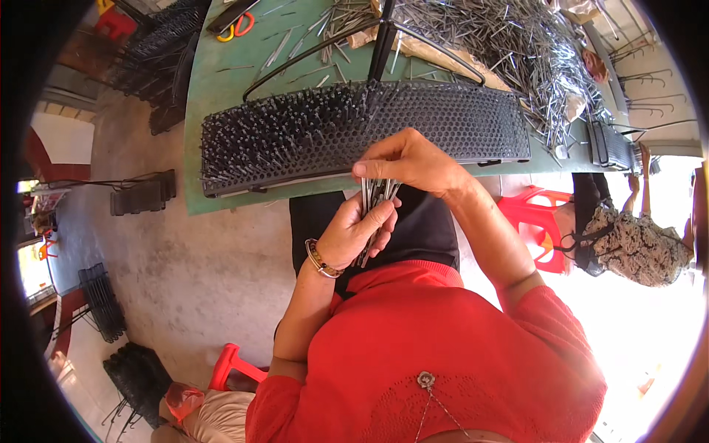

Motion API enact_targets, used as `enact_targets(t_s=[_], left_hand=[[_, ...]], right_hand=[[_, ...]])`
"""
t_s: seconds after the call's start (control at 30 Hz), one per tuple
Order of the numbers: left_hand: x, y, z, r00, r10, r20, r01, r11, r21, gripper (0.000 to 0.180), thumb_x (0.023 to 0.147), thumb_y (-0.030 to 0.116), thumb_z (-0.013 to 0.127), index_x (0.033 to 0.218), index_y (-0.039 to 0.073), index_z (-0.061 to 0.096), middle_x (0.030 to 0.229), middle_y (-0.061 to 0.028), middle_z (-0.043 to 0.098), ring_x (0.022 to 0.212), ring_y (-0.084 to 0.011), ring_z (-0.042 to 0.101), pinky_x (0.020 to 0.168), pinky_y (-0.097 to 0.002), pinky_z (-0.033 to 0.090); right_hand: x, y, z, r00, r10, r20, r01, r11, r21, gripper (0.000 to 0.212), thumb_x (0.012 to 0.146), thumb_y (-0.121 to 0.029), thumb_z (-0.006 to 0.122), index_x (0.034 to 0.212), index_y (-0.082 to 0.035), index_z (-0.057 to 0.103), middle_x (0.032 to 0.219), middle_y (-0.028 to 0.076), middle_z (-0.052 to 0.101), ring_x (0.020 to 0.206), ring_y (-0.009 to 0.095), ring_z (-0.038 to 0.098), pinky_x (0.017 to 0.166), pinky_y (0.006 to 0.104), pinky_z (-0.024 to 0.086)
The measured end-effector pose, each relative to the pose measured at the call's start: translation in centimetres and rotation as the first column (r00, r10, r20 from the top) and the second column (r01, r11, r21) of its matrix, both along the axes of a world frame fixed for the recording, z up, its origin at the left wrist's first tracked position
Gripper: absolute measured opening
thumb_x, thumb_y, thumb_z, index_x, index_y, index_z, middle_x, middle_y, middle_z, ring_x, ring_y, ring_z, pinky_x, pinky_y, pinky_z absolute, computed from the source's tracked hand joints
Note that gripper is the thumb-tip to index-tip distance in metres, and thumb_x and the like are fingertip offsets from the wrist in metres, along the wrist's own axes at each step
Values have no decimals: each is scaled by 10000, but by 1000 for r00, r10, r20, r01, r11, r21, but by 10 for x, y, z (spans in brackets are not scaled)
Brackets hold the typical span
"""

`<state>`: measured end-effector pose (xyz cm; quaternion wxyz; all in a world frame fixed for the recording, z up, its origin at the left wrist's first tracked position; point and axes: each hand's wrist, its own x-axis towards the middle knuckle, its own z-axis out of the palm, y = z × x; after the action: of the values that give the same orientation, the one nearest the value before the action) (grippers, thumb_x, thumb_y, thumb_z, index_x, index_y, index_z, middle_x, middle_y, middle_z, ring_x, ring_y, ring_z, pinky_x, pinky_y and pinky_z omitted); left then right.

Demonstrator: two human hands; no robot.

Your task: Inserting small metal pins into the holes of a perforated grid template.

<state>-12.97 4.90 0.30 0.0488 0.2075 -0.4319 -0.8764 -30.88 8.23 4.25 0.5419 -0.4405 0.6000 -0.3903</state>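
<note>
My left hand [350,236] is closed around a bundle of thin grey metal rods [374,193], held upright in front of my body. At the top of the bundle, the bent fingers and thumb of my right hand [417,164] close on the rod ends. Just beyond both hands lies a long, curved black rack [450,122] full of small round holes, with a black wire frame behind it. Many rods stand in the holes of its left part, while most holes on its right part show bare. My right fingertips are partly hidden.
Loose rods are heaped on brown paper across the green table [193,166]. Orange-handled scissors [242,24] lie at the far left. Red plastic stools [533,221] stand at right and behind. Other people [641,244] sit nearby. More black racks [142,198] rest on the floor.
</note>
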Motion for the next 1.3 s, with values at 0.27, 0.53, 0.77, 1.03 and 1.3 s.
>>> enact_targets(t_s=[0.27,0.53,0.77,1.03,1.3], left_hand=[[6,-2,-24,994,98,57,-107,978,180,240,951,265,536,1048,46,524,730,-2,501,509,-42,417,390,-181,303],[7,2,-24,961,272,46,-276,950,149,241,958,228,516,1118,48,509,830,-64,580,627,-126,569,514,-240,466],[17,8,-25,975,217,41,-221,949,225,234,961,192,495,1140,41,499,901,-95,610,751,-177,633,636,-294,541],[55,36,-47,977,149,154,-172,974,150,246,962,146,466,1169,15,485,969,-97,616,869,-172,619,768,-318,533],[61,39,-42,964,146,224,-193,959,207,294,965,192,470,1213,33,478,962,-93,620,828,-162,617,727,-304,533]], right_hand=[[-7,-19,5,914,-406,-6,366,832,-418,227,882,-160,646,970,48,670,850,96,690,786,112,637,725,250,524],[12,-47,-9,752,-615,-235,370,690,-622,193,859,-148,671,991,-8,679,800,45,693,733,61,613,653,217,492],[17,-47,-21,678,-685,-267,343,616,-709,189,830,-149,697,968,-19,685,785,66,692,699,70,612,647,227,494],[16,-41,-22,557,-716,-421,41,530,-847,167,770,-110,726,915,-38,683,771,85,675,640,208,613,592,298,493],[11,-47,-30,608,-625,-490,-81,565,-821,173,768,-121,712,916,-45,667,836,82,661,706,248,609,654,344,471]])
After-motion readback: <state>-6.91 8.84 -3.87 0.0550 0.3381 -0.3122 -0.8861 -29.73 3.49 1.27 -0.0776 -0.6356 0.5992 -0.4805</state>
